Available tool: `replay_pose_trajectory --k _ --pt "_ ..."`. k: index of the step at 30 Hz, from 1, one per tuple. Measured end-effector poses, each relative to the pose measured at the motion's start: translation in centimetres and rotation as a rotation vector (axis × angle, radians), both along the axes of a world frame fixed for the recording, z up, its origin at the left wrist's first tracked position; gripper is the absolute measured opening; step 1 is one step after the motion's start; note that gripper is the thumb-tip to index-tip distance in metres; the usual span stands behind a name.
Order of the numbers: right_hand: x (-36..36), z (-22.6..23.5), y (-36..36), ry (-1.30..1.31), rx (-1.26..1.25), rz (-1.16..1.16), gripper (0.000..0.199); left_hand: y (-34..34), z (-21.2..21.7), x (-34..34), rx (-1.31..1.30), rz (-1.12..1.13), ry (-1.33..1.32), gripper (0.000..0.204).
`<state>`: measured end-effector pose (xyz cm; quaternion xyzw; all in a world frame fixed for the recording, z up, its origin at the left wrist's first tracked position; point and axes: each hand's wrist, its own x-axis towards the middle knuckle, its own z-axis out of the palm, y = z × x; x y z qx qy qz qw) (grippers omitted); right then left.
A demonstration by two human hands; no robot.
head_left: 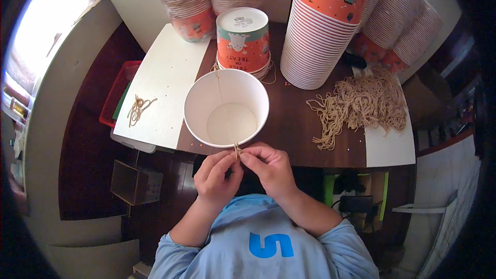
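Note:
A white paper bucket stands open on the dark wooden table, its near rim at the table's front edge. My left hand and my right hand meet at that near rim, both pinching a piece of tan twine that sits at the rim. A thin strand of twine hangs down the inside of the far wall of the bucket.
An upturned orange-and-green printed bucket sits behind the white one. A tall stack of buckets stands to the right, more stacks lie at the back. A heap of twine pieces lies right, a few strands on white card left.

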<state>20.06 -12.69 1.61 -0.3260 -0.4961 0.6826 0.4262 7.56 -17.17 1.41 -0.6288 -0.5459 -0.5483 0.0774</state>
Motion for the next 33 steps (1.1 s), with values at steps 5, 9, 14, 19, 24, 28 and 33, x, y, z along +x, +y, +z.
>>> replay_pose_trajectory --k 5,9,14,19,24,28,33 --pt "0.0 -0.4 -0.1 -0.002 0.018 -0.005 0.018 0.0 0.0 -0.3 0.016 0.002 0.035 0.022" --pt "0.3 -1.0 0.8 0.109 -0.177 0.042 0.022 -0.5 0.0 -0.8 -0.127 -0.084 -0.168 0.020" --pt "-0.5 -0.7 1.0 0.184 -0.417 0.152 0.019 -0.6 0.4 -1.1 -0.149 -0.112 -0.184 0.019" --pt "-1.0 -1.0 1.0 0.254 -0.500 0.160 0.017 -0.4 0.3 -1.3 -0.113 -0.118 -0.163 0.019" --pt "-0.7 -2.2 1.5 0.318 -0.560 0.119 0.015 -1.0 0.0 -1.8 -0.269 -0.177 -0.447 0.013" --pt "-0.8 -1.6 1.5 0.258 -0.442 0.104 0.014 -1.2 0.2 -1.7 -0.362 -0.208 -0.628 0.010" --pt "-0.8 -1.1 1.4 0.223 -0.407 0.089 0.013 -1.0 0.1 -1.7 -0.357 -0.301 -0.721 0.008"
